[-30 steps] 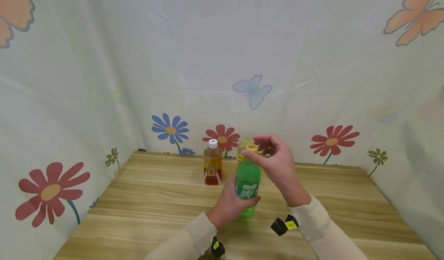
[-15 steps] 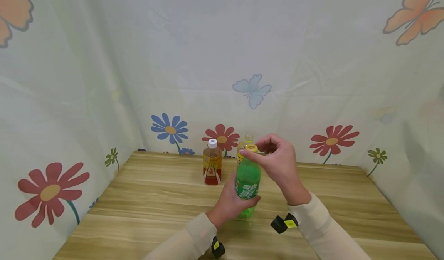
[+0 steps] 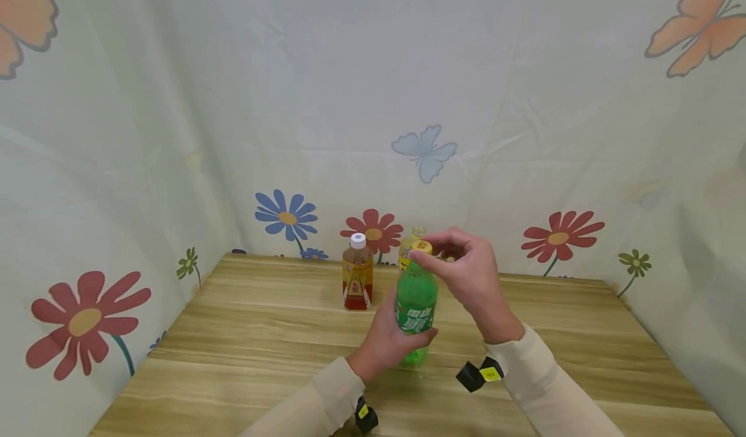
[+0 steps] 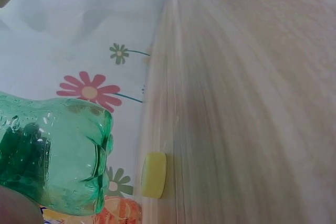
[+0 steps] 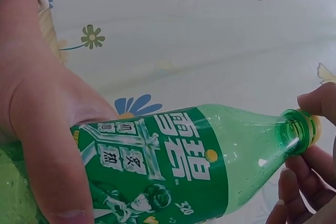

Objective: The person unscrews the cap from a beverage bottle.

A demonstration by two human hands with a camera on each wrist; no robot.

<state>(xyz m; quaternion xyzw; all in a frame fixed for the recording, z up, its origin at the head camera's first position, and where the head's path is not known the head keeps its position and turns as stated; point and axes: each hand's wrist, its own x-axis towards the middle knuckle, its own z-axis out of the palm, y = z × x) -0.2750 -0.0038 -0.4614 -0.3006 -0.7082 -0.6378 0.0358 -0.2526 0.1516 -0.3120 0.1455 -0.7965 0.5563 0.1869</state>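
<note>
Green bottle (image 3: 416,294) held up before you

Your left hand (image 3: 387,340) wraps round it; your right hand (image 3: 466,270) pinches its yellow cap (image 3: 422,247). Over-squeezing (it looks thin-walled) could buckle the bottle; turning a tilted cap could cross-thread it.

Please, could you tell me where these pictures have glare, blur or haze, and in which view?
Right wrist view: small bright glints on the shoulder of the green bottle, though the large characters on its label are crisp; left wrist view: hazy and washed out, with the table grain smeared; head view: soft light, no strong glare.
</note>
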